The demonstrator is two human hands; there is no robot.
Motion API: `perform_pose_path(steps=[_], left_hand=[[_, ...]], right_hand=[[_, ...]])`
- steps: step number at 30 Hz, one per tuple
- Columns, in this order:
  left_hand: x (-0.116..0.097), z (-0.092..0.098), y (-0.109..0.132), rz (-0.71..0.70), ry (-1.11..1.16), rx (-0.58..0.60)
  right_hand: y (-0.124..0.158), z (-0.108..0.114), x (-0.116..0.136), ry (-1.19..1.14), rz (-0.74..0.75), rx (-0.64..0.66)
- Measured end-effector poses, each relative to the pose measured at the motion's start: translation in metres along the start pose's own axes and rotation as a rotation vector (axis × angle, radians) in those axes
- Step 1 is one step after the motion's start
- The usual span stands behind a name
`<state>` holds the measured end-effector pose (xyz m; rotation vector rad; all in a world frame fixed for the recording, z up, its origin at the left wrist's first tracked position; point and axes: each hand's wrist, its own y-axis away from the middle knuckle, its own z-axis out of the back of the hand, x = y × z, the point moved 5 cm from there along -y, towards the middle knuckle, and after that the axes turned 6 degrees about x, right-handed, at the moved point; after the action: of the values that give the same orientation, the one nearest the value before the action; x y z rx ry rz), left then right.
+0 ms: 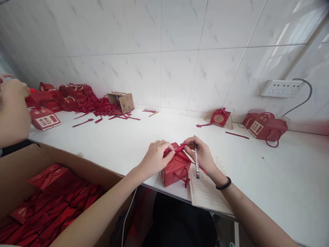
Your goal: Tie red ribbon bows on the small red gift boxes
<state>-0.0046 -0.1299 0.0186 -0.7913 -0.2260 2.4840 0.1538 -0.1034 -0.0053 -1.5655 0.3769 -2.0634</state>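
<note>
Left hand (162, 153) had the dark red ribbon (181, 148) pinched on top of a red gift box (171, 173), while the right hand (203, 152) held a pen (196, 161) with its fingertips at the ribbon too. Box sat at the table's front edge, right beside an open notebook (209, 192), so that side was kinda crowded. Big carton (43, 151) full of red boxes took up the near left, with someone else's hand (14, 90) beyond it. Farther back: a ribbon pile (99, 105), a little cardboard box (126, 103) and a power strip (282, 88). Pale labels on a left-side box (38, 115) and a right-side box (273, 128) had Chinese-style characters, but the notebook handwriting was too tiny to read.
</note>
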Motion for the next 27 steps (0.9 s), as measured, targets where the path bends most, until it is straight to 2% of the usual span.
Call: perform_pose_path(steps=[8,12,19,27], left_hand=[[-0.002,-0.001,0.000,0.006,-0.008,0.001],[-0.001,-0.002,0.000,0.008,-0.017,0.006],[-0.001,-0.001,0.000,0.006,-0.012,0.013],[0.000,-0.001,0.001,0.001,0.004,0.006]], right_hand=[[-0.003,-0.004,0.003,0.118,-0.025,-0.130],[-0.008,-0.006,0.008,0.152,-0.013,-0.109],[-0.006,-0.001,0.013,0.257,0.108,-0.086],[-0.002,0.001,0.012,0.377,0.085,-0.036]])
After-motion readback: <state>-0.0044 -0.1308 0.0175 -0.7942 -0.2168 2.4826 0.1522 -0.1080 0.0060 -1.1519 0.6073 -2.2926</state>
